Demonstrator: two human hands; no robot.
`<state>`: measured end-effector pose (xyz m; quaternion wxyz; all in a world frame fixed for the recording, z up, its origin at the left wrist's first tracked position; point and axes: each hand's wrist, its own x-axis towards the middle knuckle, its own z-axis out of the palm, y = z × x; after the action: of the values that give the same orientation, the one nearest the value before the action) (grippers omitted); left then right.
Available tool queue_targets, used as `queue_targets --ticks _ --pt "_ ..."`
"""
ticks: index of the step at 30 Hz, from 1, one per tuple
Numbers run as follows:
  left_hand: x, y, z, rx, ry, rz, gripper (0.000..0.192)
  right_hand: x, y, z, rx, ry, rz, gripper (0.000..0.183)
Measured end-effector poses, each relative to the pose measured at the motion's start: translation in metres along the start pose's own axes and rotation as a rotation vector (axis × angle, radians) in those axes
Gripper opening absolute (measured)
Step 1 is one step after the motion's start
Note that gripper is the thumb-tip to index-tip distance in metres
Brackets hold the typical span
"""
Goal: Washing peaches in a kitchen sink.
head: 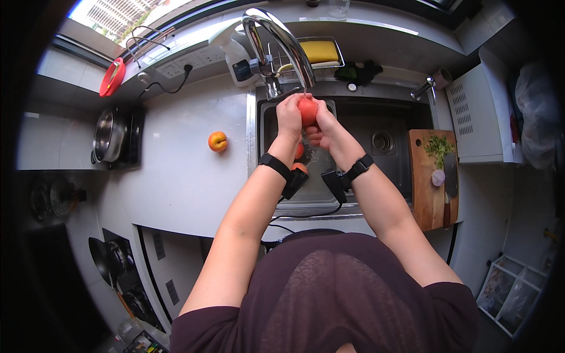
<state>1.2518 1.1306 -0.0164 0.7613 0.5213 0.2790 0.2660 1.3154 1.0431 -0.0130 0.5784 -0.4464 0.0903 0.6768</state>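
Note:
Under a thin stream of water from the chrome faucet (287, 39), a red tomato (307, 111) is cupped between my two hands. My left hand (289, 115) wraps its left side. My right hand (325, 122) bears against its right side, with some fingers curled below. Beneath them, in the left basin (270, 176) of the steel sink, lie two more reddish round fruits, one (299, 151) below my left hand and another (300, 167) partly covered by a black wrist device. A yellow-red nectarine (217, 141) rests on the counter to the left.
A wooden cutting board (421, 176) at the sink's right edge holds chopped greens (438, 150), a purple-white onion (438, 178) and a knife (450, 176). Behind the faucet stand a spray bottle (236, 57) and a wire rack (340, 53) with a yellow sponge (318, 51). A steel pot (108, 134) is far left.

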Motion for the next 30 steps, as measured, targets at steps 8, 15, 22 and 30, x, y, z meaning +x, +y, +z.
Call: queue_targets --ticks 8,15,22,30 --pt "-0.005 -0.015 0.007 -0.012 0.189 0.026 0.026 0.015 0.022 0.014 -0.066 0.356 -0.422 0.053" --pt "-0.003 -0.016 0.015 -0.202 0.323 -0.046 0.020 0.017 0.023 0.011 -0.882 0.767 -0.930 0.056" --pt "0.001 -0.015 -0.015 -0.221 0.089 -0.320 0.023 0.028 -0.006 -0.010 -0.836 0.463 -0.576 0.057" --pt "0.012 -0.021 -0.024 -0.509 0.229 -0.479 0.031 0.010 0.018 0.028 -1.172 0.664 -0.775 0.057"
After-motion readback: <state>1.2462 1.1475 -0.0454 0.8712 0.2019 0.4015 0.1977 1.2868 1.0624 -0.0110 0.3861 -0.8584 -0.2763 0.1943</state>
